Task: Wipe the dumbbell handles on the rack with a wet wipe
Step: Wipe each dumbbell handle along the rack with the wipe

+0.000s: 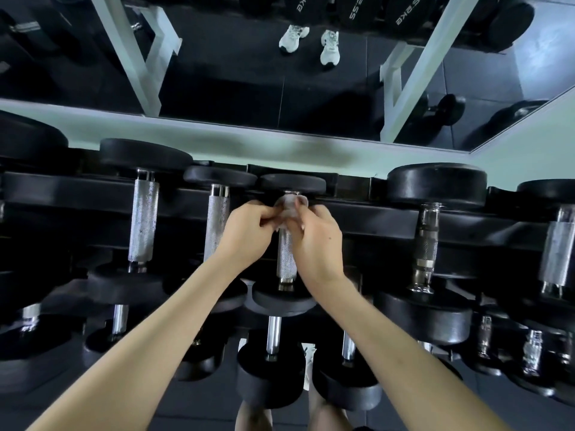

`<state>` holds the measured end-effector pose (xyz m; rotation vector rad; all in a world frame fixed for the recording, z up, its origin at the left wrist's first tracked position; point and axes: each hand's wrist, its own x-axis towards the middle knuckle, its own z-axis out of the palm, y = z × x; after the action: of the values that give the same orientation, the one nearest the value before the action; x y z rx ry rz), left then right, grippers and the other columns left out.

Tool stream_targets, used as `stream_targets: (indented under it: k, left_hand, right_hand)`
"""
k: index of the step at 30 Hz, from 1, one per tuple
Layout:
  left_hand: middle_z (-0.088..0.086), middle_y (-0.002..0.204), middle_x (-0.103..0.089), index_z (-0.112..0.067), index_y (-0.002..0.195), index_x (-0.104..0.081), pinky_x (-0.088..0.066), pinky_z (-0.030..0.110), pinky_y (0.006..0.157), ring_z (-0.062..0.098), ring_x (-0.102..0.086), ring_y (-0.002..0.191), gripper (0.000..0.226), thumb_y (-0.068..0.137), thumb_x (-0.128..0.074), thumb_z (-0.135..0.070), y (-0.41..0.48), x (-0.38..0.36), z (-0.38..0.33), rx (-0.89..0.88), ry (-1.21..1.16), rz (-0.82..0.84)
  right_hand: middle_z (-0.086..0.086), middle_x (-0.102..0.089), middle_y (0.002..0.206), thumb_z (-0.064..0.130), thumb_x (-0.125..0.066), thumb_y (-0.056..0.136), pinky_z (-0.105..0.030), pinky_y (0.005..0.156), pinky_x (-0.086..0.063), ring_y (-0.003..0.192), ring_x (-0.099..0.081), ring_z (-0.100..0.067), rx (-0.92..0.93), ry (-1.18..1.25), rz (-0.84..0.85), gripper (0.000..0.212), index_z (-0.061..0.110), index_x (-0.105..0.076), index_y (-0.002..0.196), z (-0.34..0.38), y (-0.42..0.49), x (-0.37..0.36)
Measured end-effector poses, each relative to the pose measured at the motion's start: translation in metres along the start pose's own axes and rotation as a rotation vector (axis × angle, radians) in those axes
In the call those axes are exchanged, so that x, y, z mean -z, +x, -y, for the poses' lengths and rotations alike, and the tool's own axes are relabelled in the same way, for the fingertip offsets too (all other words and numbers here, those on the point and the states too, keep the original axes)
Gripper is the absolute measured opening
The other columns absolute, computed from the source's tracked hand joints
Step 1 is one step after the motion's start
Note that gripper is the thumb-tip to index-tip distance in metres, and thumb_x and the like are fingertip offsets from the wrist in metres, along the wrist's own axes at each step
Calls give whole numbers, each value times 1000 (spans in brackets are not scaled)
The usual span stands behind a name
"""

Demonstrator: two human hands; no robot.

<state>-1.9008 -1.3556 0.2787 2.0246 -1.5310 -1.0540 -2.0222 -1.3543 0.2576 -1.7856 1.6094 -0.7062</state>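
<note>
A black dumbbell rack (357, 219) carries rows of black rubber-headed dumbbells with knurled silver handles. The middle dumbbell's handle (286, 259) lies straight in front of me. A small crumpled wet wipe (289, 206) sits over the far end of that handle. My left hand (245, 231) pinches the wipe from the left and my right hand (317, 241) pinches it from the right. Both hands are closed on the wipe, right above the handle. The far part of the handle is hidden by the wipe and my fingers.
Neighbouring handles lie to the left (143, 219) (216, 222) and right (426, 244) (558, 253). A lower tier of dumbbells (273, 337) sits nearer me. Behind the rack a wall mirror (280, 73) reflects white rack legs and white shoes (329, 46).
</note>
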Motion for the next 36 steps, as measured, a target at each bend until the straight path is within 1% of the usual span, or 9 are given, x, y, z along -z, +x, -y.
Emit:
stream_targets:
  k: [2, 6, 12, 19, 26, 29, 32, 35, 36]
  left_hand:
    - [10, 94, -68, -11, 103, -73, -46, 31, 80, 19, -61, 85, 20, 91, -57, -12, -3, 3, 0, 11, -64, 77]
    - [4, 66, -66, -6, 86, -72, -50, 29, 72, 12, -59, 63, 24, 81, -52, 4, -8, 13, 0, 69, -203, 157]
    - [0, 85, -68, -10, 119, -64, -56, 20, 77, 13, -67, 78, 36, 92, -45, 5, -13, 28, 3, 121, -301, 152]
    - [-3, 100, -63, -14, 117, -66, -49, 15, 82, 12, -64, 89, 35, 91, -48, 2, -14, 46, -15, -194, -81, -138]
    - [3, 120, -65, -18, 120, -65, -42, 25, 90, 19, -60, 106, 28, 94, -56, -19, 26, 45, -35, -332, 184, -83]
    - [1, 110, -71, -17, 110, -71, -41, 21, 83, 17, -62, 105, 23, 93, -57, -22, 35, 47, -37, -295, 230, -42]
    - [-2, 111, -70, -19, 109, -71, -38, 17, 79, 13, -61, 106, 22, 92, -59, -23, 37, 48, -38, -294, 252, -18]
    - [-3, 111, -70, -21, 109, -71, -40, 19, 80, 13, -61, 106, 21, 91, -60, -24, 38, 51, -38, -289, 264, -13]
    - [-3, 111, -70, -21, 108, -72, -40, 20, 79, 13, -61, 105, 21, 91, -60, -24, 38, 51, -38, -286, 266, -13]
  right_hand:
    - [-19, -60, 95, 20, -48, 97, -35, 75, -42, 88, -53, -32, 13, -193, -46, 39, -3, -52, 127, 3, -7, -11]
    - [-13, -68, 90, 37, -34, 96, -40, 76, -42, 83, -55, -33, -102, -322, -158, 52, -3, -57, 121, 15, -3, -27]
    - [-10, -68, 70, 16, -58, 88, -27, 55, -36, 63, -50, -27, -114, -187, -237, 34, -7, -64, 112, 15, 0, -33]
    - [-4, -48, 66, 26, -52, 97, -14, 54, -33, 59, -36, -12, -266, -135, -54, 31, 10, -64, 121, 0, -41, -18]
    - [-7, -63, 65, 27, -59, 92, -24, 52, -33, 58, -45, -15, -369, 72, -99, 26, 6, -69, 80, 17, 15, -11]
    - [-4, -65, 64, 26, -61, 91, -25, 58, -38, 56, -43, -9, -335, 102, -67, 25, 12, -70, 110, 12, -11, -8]
    - [7, -40, 42, 24, -63, 90, -16, 51, -34, 42, -38, -9, -355, 55, -3, 30, 14, -66, 119, 3, -44, -7]
    - [9, -29, 41, 19, -67, 86, -17, 46, -29, 40, -30, -11, -368, 119, 51, 7, 17, -74, 85, 6, -47, 0]
    - [10, -26, 42, 17, -69, 85, -18, 45, -26, 41, -25, -10, -343, 122, 52, 20, 21, -66, 65, 9, -40, 3]
